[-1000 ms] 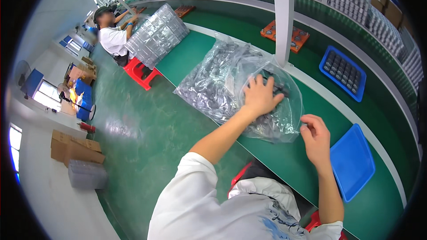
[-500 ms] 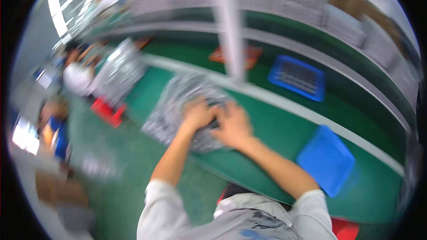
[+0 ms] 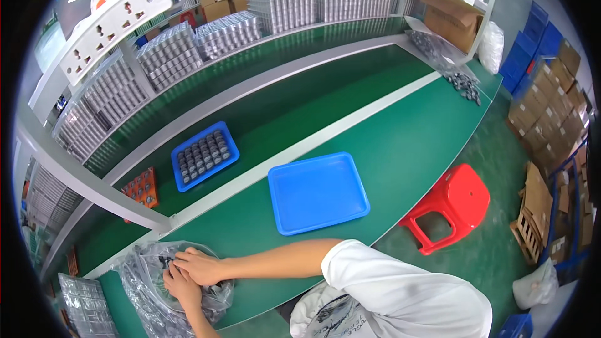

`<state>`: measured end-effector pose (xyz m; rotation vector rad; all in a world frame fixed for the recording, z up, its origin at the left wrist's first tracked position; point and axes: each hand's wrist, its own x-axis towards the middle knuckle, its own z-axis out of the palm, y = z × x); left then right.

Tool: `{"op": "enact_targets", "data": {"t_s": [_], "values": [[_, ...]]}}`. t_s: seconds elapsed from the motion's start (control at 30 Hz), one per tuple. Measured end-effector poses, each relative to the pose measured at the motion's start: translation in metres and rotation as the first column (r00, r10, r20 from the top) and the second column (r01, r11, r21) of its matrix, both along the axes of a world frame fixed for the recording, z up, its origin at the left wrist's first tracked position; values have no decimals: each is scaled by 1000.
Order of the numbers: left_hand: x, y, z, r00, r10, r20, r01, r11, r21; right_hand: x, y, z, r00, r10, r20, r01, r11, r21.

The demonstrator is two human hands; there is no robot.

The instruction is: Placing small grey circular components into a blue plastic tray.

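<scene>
A crumpled clear plastic bag (image 3: 139, 278) lies on the green bench at the lower left. My left hand (image 3: 181, 286) and my right hand (image 3: 201, 265) meet over its opening, right hand crossing in from the right. Their fingers are bent and pressed together, and they touch each other. Small dark pieces show beside the fingertips inside the bag. What the fingers hold, if anything, is hidden.
Right of the bag lies a blue tray (image 3: 320, 194). Behind stand a blue tray of dark round parts (image 3: 205, 155) and an orange tray (image 3: 141, 189). A white post (image 3: 100, 191) rises near the bag. A red stool (image 3: 452, 203) stands beyond the bench edge.
My view has swung to the right, so the bag and hands now sit at the lower left. Both hands stay at the bag, and the fingers are closer together.
</scene>
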<state>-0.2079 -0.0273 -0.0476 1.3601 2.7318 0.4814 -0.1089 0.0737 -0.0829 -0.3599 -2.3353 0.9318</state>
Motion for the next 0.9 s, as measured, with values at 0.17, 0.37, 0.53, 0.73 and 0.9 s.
{"op": "enact_targets", "data": {"t_s": [0.17,0.37,0.53,0.73,0.9], "values": [[-15,-17,5,961,-277,15,270,946,178,24,12,19,969,202,142,-225,958,176],[6,10,26,998,-58,20,60,992,-111,23,5,32,964,-38,263,-38,960,276],[-4,6,14,988,145,43,-147,988,38,14,2,39,963,3,270,-71,968,243],[-21,23,3,873,58,484,-311,831,461,-10,-18,27,942,-129,-310,11,935,-354],[52,31,62,626,-288,725,-452,623,638,41,-30,85,884,-226,-410,29,900,-434]]}}
